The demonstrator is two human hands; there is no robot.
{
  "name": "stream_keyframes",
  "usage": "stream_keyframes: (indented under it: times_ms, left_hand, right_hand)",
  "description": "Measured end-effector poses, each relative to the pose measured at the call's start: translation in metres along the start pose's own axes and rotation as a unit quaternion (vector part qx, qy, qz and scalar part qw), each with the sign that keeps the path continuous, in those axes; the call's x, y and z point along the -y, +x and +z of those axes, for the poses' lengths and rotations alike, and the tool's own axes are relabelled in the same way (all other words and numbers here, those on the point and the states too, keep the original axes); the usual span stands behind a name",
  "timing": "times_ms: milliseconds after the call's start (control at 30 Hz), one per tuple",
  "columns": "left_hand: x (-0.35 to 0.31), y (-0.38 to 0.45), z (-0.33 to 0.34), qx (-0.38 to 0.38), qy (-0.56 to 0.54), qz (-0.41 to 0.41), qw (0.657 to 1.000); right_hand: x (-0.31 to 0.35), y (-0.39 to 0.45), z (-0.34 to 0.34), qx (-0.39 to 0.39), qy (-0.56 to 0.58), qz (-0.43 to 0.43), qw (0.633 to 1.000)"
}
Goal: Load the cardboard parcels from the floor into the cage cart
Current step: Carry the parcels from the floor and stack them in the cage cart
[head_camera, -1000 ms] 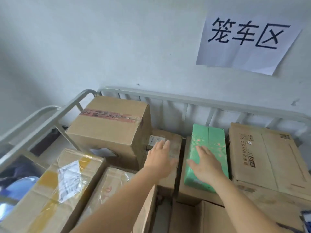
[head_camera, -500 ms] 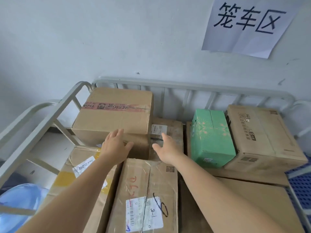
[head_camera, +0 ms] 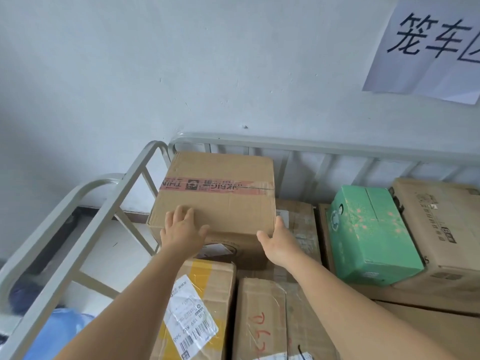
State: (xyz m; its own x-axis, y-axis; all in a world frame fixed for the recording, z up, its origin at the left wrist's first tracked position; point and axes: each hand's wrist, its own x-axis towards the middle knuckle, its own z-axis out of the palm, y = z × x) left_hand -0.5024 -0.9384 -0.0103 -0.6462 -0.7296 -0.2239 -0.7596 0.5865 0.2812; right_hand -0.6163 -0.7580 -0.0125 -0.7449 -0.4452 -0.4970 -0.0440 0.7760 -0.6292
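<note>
a pale, scuffed wall (head_camera: 181, 74) filled the upper half of the view, with a white paper sign (head_camera: 428, 48) bearing black characters taped at the top right, cut off by the frame edge. below it stood the cage cart (head_camera: 285, 146), its grey metal rails running along the wall at the back and slanting down the left side.

inside the cart the parcels were packed close. a large plain cardboard box (head_camera: 441, 229) sat at the far right, and a green box (head_camera: 368, 235) leaned just beside it on its left. in the back left corner sat the taped parcel (head_camera: 220, 193), a brown box with a strip of red printed tape across its top, resting higher than its neighbours. in front of it lay a labelled parcel (head_camera: 207, 307) with yellow tape and a white barcode sticker, and to its right a parcel with red scribbles (head_camera: 262, 320) (the marks could not be read). a smaller brown box (head_camera: 298, 219) was wedged between the taped parcel and the green one.

both bare arms reached in from the bottom edge. the left hand (head_camera: 183, 229) lay on the near top edge of the taped parcel, fingers spread and fairly straight. the right hand (head_camera: 279, 240) pressed against the parcel's near right corner, thumb out; its fingers were hidden behind the corner, so i could not tell their curl.
</note>
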Motion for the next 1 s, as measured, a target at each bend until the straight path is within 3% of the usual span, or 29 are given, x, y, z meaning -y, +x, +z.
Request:
stream_keyframes:
  times_ms: [500, 800, 1000]
  left_hand:
    - [0.025, 0.061, -0.013, -0.054, -0.113, -0.149, 0.981]
    - [-0.003, 0.048, 0.005, -0.059, -0.214, -0.122, 0.967]
    - [-0.037, 0.040, 0.014, -0.037, -0.270, -0.086, 0.958]
  right_hand:
    - [0.007, 0.055, -0.005, -0.050, 0.092, 0.028, 0.994]
    - [-0.021, 0.031, -0.045, -0.105, 0.111, 0.015, 0.988]
    - [-0.033, 0.012, -0.080, -0.186, 0.111, -0.025, 0.976]
